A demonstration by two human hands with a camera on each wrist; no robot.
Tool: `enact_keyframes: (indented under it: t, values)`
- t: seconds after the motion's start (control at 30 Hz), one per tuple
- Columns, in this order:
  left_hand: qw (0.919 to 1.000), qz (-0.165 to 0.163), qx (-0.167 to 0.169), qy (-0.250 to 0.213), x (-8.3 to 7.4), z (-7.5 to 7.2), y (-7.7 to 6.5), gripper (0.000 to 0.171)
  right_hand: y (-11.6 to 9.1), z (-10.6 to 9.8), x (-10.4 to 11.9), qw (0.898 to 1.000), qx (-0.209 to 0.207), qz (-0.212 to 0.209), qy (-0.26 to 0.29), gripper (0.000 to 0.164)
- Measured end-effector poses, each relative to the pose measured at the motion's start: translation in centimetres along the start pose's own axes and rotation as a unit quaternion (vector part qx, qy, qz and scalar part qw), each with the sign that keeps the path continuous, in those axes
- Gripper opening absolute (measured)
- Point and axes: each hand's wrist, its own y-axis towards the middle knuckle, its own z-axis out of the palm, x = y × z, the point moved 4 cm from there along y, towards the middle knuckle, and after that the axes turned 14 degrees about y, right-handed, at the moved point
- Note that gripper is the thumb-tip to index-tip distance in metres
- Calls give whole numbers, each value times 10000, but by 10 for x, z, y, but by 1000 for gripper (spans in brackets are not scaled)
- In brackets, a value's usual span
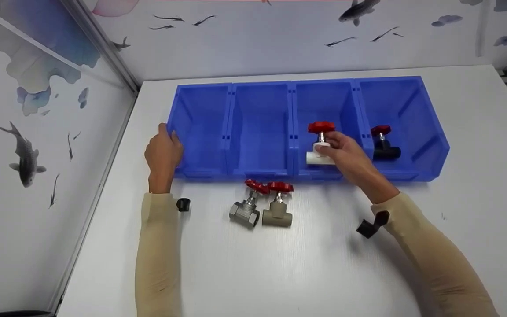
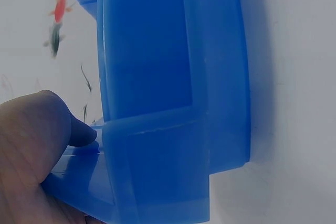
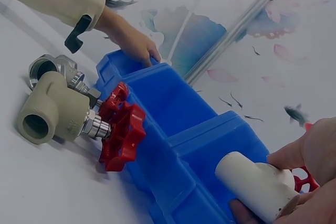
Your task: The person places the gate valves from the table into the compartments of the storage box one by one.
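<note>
In the head view my right hand (image 1: pixel 350 156) holds a white valve (image 1: pixel 321 155) with a red handwheel over the third compartment of the blue bin row (image 1: pixel 260 174). The right wrist view shows thumb and fingers round the white valve body (image 3: pixel 254 184). At the row's left end, my left hand (image 1: pixel 164 152) grips the side wall of the first bin; in the left wrist view its thumb (image 2: pixel 83 132) hooks over the rim. A black valve (image 1: pixel 385 147) with a red handwheel sits in the rightmost compartment.
On the white table before the bins, a silver metal valve (image 1: pixel 244 212) and a beige valve (image 1: pixel 277 214) lie side by side, red handwheels towards the bins. A patterned panel (image 1: pixel 29 145) stands at the left, another wall (image 1: pixel 280 44) behind the row.
</note>
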Motion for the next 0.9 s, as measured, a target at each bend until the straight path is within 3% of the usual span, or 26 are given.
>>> enact_keyframes:
  t: [0.33, 0.9]
  values:
    - [10000, -7, -25, -5, 0, 0, 0, 43, 11, -1, -6, 9998, -19, -26, 219, 65]
    - [10000, -32, -46, -1, 0, 1, 1, 42, 18, -2, -6, 9998, -181, 9, 107, 66]
